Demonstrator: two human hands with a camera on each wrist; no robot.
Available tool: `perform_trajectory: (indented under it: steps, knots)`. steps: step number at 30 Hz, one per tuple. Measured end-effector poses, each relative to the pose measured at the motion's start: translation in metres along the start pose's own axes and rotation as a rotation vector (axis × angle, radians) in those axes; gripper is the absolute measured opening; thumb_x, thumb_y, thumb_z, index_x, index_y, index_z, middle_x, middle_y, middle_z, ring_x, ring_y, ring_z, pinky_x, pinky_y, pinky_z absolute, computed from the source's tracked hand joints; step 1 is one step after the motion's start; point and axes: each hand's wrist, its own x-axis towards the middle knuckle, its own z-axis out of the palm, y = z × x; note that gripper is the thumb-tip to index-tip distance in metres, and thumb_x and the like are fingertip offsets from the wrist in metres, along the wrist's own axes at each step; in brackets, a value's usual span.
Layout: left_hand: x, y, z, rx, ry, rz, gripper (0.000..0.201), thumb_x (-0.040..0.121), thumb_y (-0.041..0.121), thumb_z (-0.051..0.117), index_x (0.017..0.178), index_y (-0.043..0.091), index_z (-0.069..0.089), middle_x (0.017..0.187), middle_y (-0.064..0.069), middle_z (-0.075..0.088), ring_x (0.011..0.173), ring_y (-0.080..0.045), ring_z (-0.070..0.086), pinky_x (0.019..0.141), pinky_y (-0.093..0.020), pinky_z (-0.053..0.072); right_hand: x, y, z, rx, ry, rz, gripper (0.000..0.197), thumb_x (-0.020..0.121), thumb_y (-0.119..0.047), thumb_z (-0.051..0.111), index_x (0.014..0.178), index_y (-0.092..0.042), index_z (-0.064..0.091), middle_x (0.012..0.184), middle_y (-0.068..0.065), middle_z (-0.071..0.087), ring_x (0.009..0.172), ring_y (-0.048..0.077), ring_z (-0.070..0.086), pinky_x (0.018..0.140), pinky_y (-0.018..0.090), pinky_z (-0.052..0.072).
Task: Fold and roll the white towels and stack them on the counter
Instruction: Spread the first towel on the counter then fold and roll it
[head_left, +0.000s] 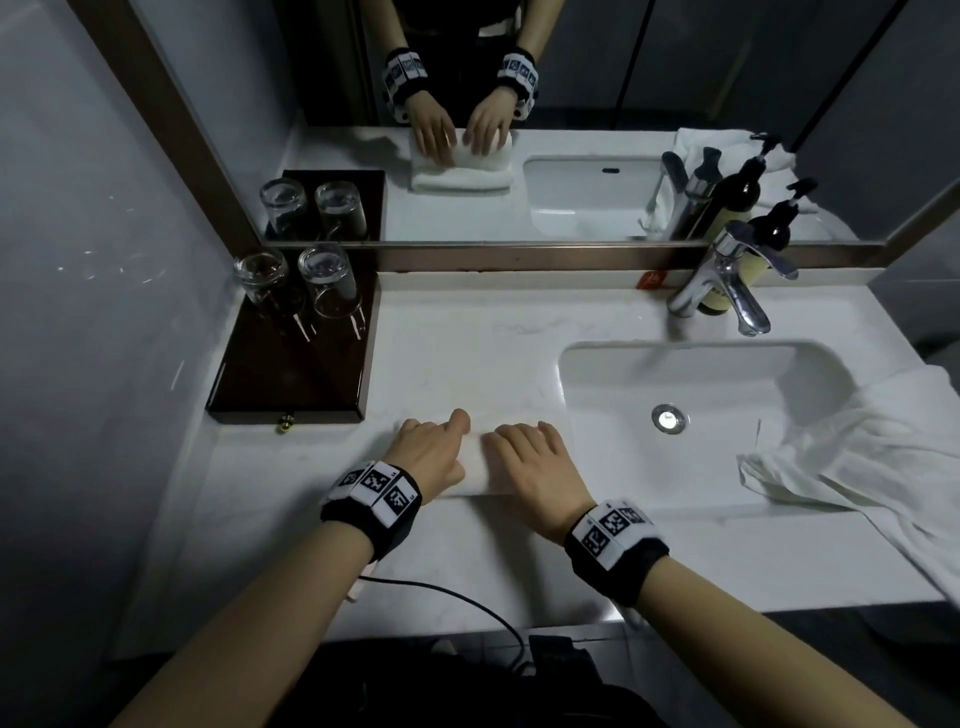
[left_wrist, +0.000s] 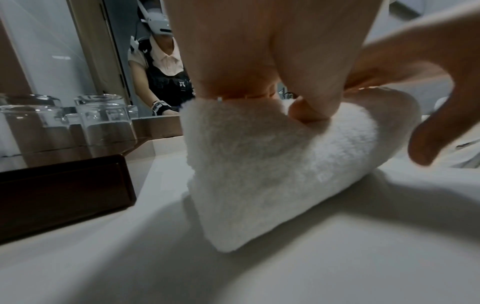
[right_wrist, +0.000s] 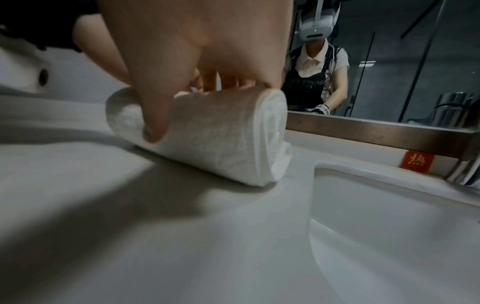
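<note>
A white towel, rolled into a tight cylinder (head_left: 475, 460), lies on the white counter (head_left: 467, 343) just left of the sink. My left hand (head_left: 431, 447) grips its left end, fingers curled over the top (left_wrist: 259, 51). My right hand (head_left: 530, 457) grips the right end; in the right wrist view the thumb (right_wrist: 155, 115) presses the near side and the fingers wrap the far side. The spiral end of the roll (right_wrist: 272, 139) faces the basin. A second white towel (head_left: 857, 457) lies unfolded and crumpled over the sink's right rim.
The sink basin (head_left: 675, 374) with its chrome faucet (head_left: 727, 280) fills the right half. A dark wooden tray (head_left: 291, 374) with two upturned glasses (head_left: 327, 280) stands at the left against the mirror. A black cable (head_left: 467, 597) crosses the counter's front edge.
</note>
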Motion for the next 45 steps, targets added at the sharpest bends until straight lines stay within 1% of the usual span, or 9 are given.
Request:
perform_trajectory:
  steps: [5, 10, 16, 20, 23, 30, 38, 42, 45]
  knots:
    - [-0.002, -0.005, -0.003, -0.08, 0.028, -0.01, 0.039, 0.079, 0.011, 0.048, 0.118, 0.016, 0.046, 0.094, -0.005, 0.067, 0.089, -0.028, 0.06, 0.084, -0.031, 0.033, 0.012, 0.007, 0.004, 0.045, -0.079, 0.018, 0.046, 0.085, -0.006, 0.047, 0.131, -0.007, 0.046, 0.129, 0.012, 0.052, 0.119, 0.03, 0.047, 0.108, 0.044, 0.022]
    - [-0.019, 0.0, -0.004, 0.103, 0.409, 0.074, 0.041, 0.058, 0.01, 0.077, 0.096, 0.021, 0.072, 0.094, -0.001, 0.067, 0.083, -0.022, 0.065, 0.073, -0.033, 0.052, 0.038, 0.025, 0.001, 0.119, -0.189, 0.045, 0.059, 0.081, -0.025, 0.064, 0.136, -0.017, 0.042, 0.136, 0.006, 0.048, 0.125, 0.025, 0.043, 0.107, 0.035, 0.024]
    - [-0.028, 0.007, 0.007, 0.211, 0.32, 0.055, 0.062, 0.049, 0.014, 0.076, 0.11, 0.016, 0.065, 0.102, -0.003, 0.066, 0.087, -0.024, 0.063, 0.077, -0.037, 0.052, 0.049, 0.028, -0.004, 0.093, -0.166, 0.085, 0.058, 0.079, -0.029, 0.065, 0.134, -0.021, 0.048, 0.126, 0.011, 0.044, 0.118, 0.03, 0.039, 0.101, 0.038, 0.032]
    - [-0.017, 0.004, 0.001, 0.221, 0.248, 0.019, 0.066, 0.058, 0.016, 0.076, 0.121, 0.023, 0.059, 0.11, 0.001, 0.063, 0.096, -0.022, 0.06, 0.088, -0.035, 0.046, 0.041, 0.017, -0.002, -0.083, -0.118, 0.129, 0.054, 0.086, -0.028, 0.056, 0.137, -0.022, 0.041, 0.128, 0.011, 0.043, 0.124, 0.03, 0.037, 0.112, 0.05, 0.016]
    - [-0.004, -0.005, 0.001, 0.157, 0.14, 0.014, 0.066, 0.079, 0.02, 0.058, 0.14, 0.025, 0.034, 0.131, 0.002, 0.046, 0.118, -0.023, 0.044, 0.102, -0.036, 0.028, 0.025, 0.006, 0.002, -0.174, 0.049, 0.076, 0.057, 0.076, -0.013, 0.065, 0.131, -0.011, 0.049, 0.122, 0.013, 0.056, 0.115, 0.034, 0.052, 0.106, 0.054, 0.031]
    - [0.002, -0.014, 0.001, 0.077, 0.183, 0.078, 0.064, 0.081, 0.018, 0.054, 0.142, 0.023, 0.035, 0.134, 0.003, 0.05, 0.122, -0.021, 0.046, 0.109, -0.034, 0.023, 0.024, 0.005, 0.009, -0.301, 0.134, 0.07, 0.052, 0.072, -0.008, 0.054, 0.124, -0.006, 0.059, 0.117, 0.015, 0.064, 0.108, 0.035, 0.061, 0.092, 0.052, 0.049]
    - [-0.009, -0.003, 0.012, 0.16, 0.452, 0.135, 0.04, 0.061, 0.007, 0.069, 0.097, 0.024, 0.068, 0.128, -0.007, 0.06, 0.117, -0.026, 0.058, 0.096, -0.059, 0.042, 0.05, 0.013, 0.003, -0.343, 0.119, 0.071, 0.045, 0.077, -0.014, 0.064, 0.122, -0.006, 0.06, 0.108, 0.011, 0.067, 0.093, 0.031, 0.064, 0.087, 0.043, 0.051]
    - [0.0, 0.001, 0.011, 0.238, 0.328, 0.063, 0.019, 0.059, 0.015, 0.078, 0.073, 0.023, 0.067, 0.139, -0.007, 0.051, 0.127, -0.028, 0.05, 0.097, -0.061, 0.04, 0.067, 0.023, 0.003, -0.356, 0.122, 0.054, 0.044, 0.078, -0.017, 0.064, 0.121, -0.008, 0.062, 0.107, 0.01, 0.067, 0.093, 0.029, 0.065, 0.087, 0.043, 0.052]
    - [0.014, -0.001, 0.005, 0.294, 0.287, -0.008, 0.011, 0.074, 0.023, 0.069, 0.083, 0.028, 0.068, 0.149, -0.002, 0.037, 0.137, -0.025, 0.037, 0.104, -0.06, 0.033, 0.083, 0.034, 0.003, -0.362, 0.105, 0.042, 0.045, 0.078, -0.018, 0.062, 0.122, -0.01, 0.061, 0.108, 0.009, 0.067, 0.094, 0.028, 0.065, 0.088, 0.043, 0.051]
